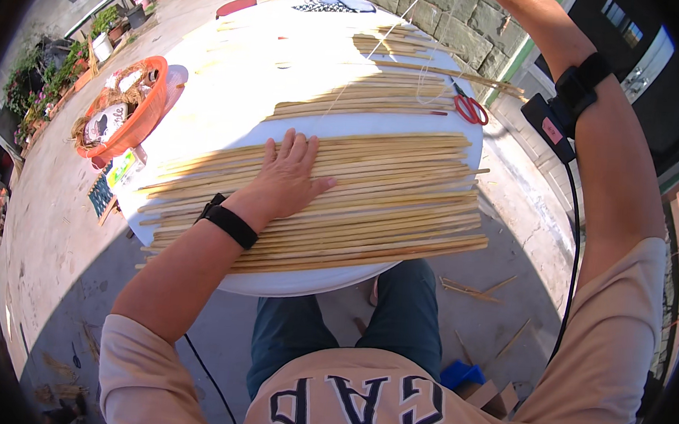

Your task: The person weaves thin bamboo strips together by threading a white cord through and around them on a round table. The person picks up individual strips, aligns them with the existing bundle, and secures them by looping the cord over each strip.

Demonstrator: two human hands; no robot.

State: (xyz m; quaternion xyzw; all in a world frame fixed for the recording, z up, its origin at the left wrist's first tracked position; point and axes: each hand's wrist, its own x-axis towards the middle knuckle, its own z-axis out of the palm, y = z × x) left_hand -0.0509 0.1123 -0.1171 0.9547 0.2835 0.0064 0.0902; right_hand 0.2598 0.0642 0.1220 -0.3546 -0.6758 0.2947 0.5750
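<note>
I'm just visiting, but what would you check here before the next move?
1. Left hand on the near stalks: ok, palm down across them.
2. Near stalks' right ends level: not ok, some stick out farther than others.
3. Right hand's hold: cannot tell; it is beyond the top edge, with only the raised right arm showing.
4. White string free of snags: cannot tell; it slants to the top edge and fades against the bright table.
5. Red-handled scissors off the near stalks: ok, they lie beyond them, toward the right.
</note>
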